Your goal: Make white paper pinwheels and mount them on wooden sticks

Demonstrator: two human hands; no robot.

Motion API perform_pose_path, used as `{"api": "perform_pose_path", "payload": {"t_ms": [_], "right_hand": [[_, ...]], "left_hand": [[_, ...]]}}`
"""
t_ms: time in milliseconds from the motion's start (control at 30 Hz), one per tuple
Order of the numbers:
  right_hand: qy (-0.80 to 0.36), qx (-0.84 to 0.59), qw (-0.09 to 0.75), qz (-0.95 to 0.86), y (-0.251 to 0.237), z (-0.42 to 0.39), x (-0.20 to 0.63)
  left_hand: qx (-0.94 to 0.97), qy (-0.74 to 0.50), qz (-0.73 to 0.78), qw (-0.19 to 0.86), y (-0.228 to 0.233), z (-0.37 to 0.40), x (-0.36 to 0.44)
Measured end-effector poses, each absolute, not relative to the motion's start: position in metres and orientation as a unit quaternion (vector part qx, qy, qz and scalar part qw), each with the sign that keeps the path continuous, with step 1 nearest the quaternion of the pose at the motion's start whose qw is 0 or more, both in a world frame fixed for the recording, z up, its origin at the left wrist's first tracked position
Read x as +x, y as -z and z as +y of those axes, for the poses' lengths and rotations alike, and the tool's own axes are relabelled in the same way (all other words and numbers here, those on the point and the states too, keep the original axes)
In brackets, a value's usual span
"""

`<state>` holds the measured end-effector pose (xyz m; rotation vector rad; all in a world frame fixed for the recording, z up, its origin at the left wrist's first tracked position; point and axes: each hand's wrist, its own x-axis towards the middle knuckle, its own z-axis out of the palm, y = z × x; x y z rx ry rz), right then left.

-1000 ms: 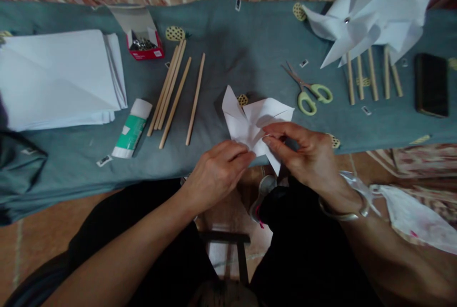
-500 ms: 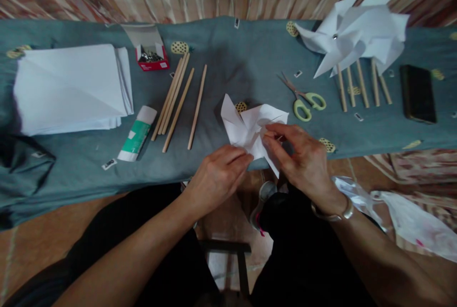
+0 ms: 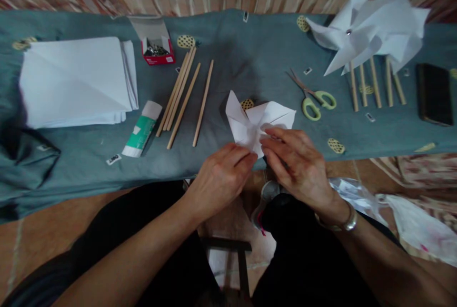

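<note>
A white paper pinwheel [image 3: 236, 115], its blades folded toward the middle, lies near the front edge of the cloth-covered table. My left hand [image 3: 225, 171] pinches its lower edge between thumb and fingers. On the pinwheel's right side, my right hand [image 3: 296, 159] presses a folded blade near the centre, fingertips close together. That hand hides the lower right blade. A pair of scissors [image 3: 314, 97] with green handles lies partly open to the right, beyond my right hand.
At left are a stack of white paper [image 3: 74, 78], a glue stick [image 3: 142, 128] and a red box [image 3: 157, 57] of small metal fasteners. Several wooden sticks [image 3: 183, 102] lie beside them. Finished pinwheels [image 3: 378, 26] and a phone [image 3: 433, 94] sit at right.
The right hand has folded the pinwheel's lower right blade inward; it stuck out over the table edge before. The left hand keeps its hold. The whole view has shifted slightly.
</note>
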<state>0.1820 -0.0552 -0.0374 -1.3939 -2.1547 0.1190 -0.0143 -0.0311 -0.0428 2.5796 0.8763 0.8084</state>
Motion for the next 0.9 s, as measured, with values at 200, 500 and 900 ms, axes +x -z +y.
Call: {"api": "perform_pose_path", "payload": {"t_ms": [200,500,900], "right_hand": [[-0.029,-0.512,0.262,-0.817,0.0410,-0.0542,0.1821],[-0.047,-0.514,0.261,-0.816,0.0427,-0.0548,0.1806],[-0.054,-0.523,0.254,-0.812,0.0426,-0.0544,0.1795]], "left_hand": [[0.902,-0.278,0.308,0.121,0.0417,-0.0296,-0.0156],[0.902,-0.261,0.313,0.143,0.0417,-0.0309,-0.0154],[0.898,-0.242,0.331,0.158,0.0422,-0.0302,-0.0142]]}}
